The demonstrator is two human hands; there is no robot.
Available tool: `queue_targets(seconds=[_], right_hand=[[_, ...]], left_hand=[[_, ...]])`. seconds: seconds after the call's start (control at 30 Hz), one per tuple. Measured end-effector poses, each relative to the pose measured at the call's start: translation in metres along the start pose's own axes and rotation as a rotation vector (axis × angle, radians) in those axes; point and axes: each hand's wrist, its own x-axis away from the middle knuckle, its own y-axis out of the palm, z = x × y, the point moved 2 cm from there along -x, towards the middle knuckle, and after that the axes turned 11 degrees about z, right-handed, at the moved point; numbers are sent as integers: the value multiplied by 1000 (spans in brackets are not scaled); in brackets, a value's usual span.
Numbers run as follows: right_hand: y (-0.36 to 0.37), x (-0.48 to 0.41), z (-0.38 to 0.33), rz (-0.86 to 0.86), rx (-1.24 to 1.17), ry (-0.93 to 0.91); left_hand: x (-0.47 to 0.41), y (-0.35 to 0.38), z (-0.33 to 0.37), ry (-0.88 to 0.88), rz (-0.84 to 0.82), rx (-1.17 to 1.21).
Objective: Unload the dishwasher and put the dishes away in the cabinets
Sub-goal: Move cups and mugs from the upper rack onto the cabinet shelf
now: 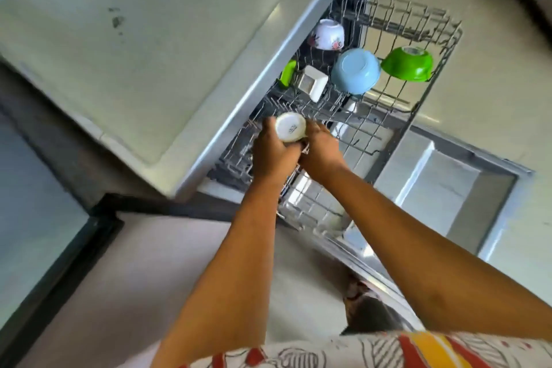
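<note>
Cup, white, upturned, base marked, held by left hand.

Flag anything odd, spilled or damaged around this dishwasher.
Only dark smudges on the pale countertop, left of the upper rack. The blue bowl and green bowl sit upside down as normal. The held white cup looks intact; no breakage or spill shows.

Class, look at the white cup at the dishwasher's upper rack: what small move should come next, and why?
Probably lift the white cup straight up, clear of the upper rack and its wires. The left hand and right hand both grip it, base up, so it seems ready to come away. The blue bowl and green bowl wait further back.
</note>
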Motion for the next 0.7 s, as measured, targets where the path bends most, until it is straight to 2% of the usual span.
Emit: queue_targets(seconds=[0.17,0.27,0.37,0.5,0.7], right_hand=[[-43,88,-29,60,32,-6],[-64,141,-60,62,4,-31],[-86,182,-102,41,-83,-56],[-108,223,-178,-53,-147,-170],[-118,264,-315,-216,-362,-379]], left_hand=[[74,-51,-3,2,-214,160],[116,-101,-5,15,-266,284],[153,-162,-5,100,-292,324],[185,-251,-17,158,-223,417],[215,-392,-26,136,76,624]])
